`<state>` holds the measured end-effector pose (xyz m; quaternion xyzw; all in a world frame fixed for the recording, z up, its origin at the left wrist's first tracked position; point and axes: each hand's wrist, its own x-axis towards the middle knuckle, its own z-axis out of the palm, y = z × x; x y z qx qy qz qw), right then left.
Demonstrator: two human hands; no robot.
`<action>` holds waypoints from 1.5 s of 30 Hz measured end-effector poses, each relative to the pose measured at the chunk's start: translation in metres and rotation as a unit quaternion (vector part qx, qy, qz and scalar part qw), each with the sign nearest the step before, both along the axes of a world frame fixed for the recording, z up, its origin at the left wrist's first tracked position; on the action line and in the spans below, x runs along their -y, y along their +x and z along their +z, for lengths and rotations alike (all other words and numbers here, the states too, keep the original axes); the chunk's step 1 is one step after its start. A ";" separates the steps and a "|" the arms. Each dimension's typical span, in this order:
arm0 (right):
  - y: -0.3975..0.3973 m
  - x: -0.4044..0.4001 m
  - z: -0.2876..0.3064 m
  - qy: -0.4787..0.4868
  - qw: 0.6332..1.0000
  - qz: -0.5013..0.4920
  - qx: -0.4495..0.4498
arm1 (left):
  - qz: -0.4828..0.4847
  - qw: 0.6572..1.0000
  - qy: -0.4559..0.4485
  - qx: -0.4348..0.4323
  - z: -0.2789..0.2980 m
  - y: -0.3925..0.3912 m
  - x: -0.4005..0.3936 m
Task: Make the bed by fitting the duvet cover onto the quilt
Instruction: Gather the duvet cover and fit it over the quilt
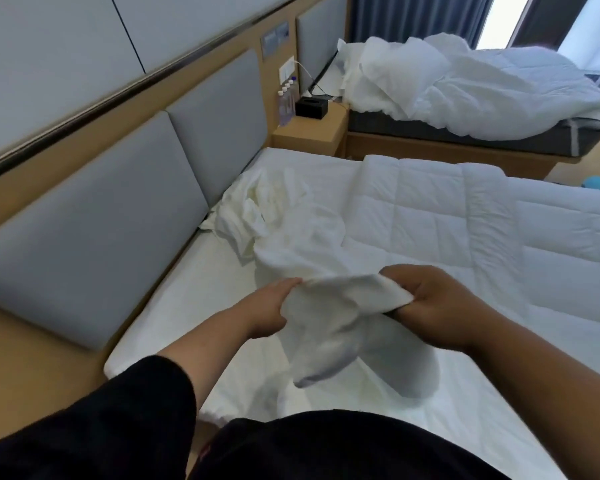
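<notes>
Both of my hands grip the same bunch of white cloth, a raised part of the duvet cover (329, 237), and hold it up over the near bed (174, 306). My left hand (274, 306) has its fingers curled into the cloth from the left side, thumb on top. My right hand (430, 299) is a closed fist around the other end, knuckles up, with a fold of cloth coming out beside the thumb. Between the two hands the cloth is pulled into a short, thick band, and below them a loose flap hangs down toward the sheet.

From my hands the rest of the duvet cover trails away across the mattress toward the grey headboard (94, 251), where it lies crumpled in a heap of folds, touching the padded panels. Just to the right of that heap lies the quilt (447, 216), white and stitched in squares, spread fairly flat across the far half of the bed. The cover's edge overlaps the quilt's near left corner; I cannot tell whether any of the quilt is inside the cover.

Black sleeves cover my upper arms, and my forearms are bare.

Beyond the bed stands a wooden nightstand (309, 129) with a black tissue box (310, 107) and a few small bottles (286, 98) on it. Past that, a second bed (465, 133) carries rumpled white bedding (482, 84), with dark blue curtains (413, 19) behind it.
</notes>
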<state>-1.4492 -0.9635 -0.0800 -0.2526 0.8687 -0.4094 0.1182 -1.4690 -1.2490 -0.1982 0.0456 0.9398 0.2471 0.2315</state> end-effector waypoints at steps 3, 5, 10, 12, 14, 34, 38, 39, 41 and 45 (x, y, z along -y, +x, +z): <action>0.015 -0.011 0.028 -0.041 0.998 0.032 -0.024 | 0.110 0.992 0.003 -0.056 -0.034 -0.012 0.001; 0.023 -0.015 0.037 -0.052 0.997 0.052 -0.034 | 0.169 0.978 0.028 -0.120 -0.041 -0.026 -0.010; 0.041 -0.028 0.035 -0.027 1.000 0.002 -0.015 | 0.119 0.978 -0.032 -0.170 -0.038 -0.068 -0.023; 0.036 -0.044 0.027 -0.006 0.997 -0.069 -0.021 | 0.142 0.977 0.032 -0.155 -0.034 -0.080 -0.014; 0.021 -0.074 0.010 0.088 0.970 -0.211 -0.085 | 0.169 0.969 0.063 -0.167 -0.015 -0.083 -0.006; 0.025 0.006 -0.041 -0.010 0.974 -0.227 0.021 | -0.042 0.998 -0.030 -0.021 -0.037 0.029 -0.026; 0.036 0.010 -0.024 -0.021 0.975 -0.218 -0.017 | 0.086 0.987 -0.007 -0.139 -0.064 0.007 -0.016; 0.039 0.008 -0.024 -0.005 0.975 -0.219 -0.027 | 0.106 0.983 -0.004 -0.151 -0.063 -0.001 -0.012; 0.041 -0.003 -0.026 0.021 0.968 -0.244 -0.050 | 0.161 0.974 0.063 -0.144 -0.053 -0.015 -0.006; 0.015 -0.052 -0.033 0.176 0.913 -0.361 -0.063 | 0.145 0.962 0.164 -0.164 0.004 -0.029 -0.024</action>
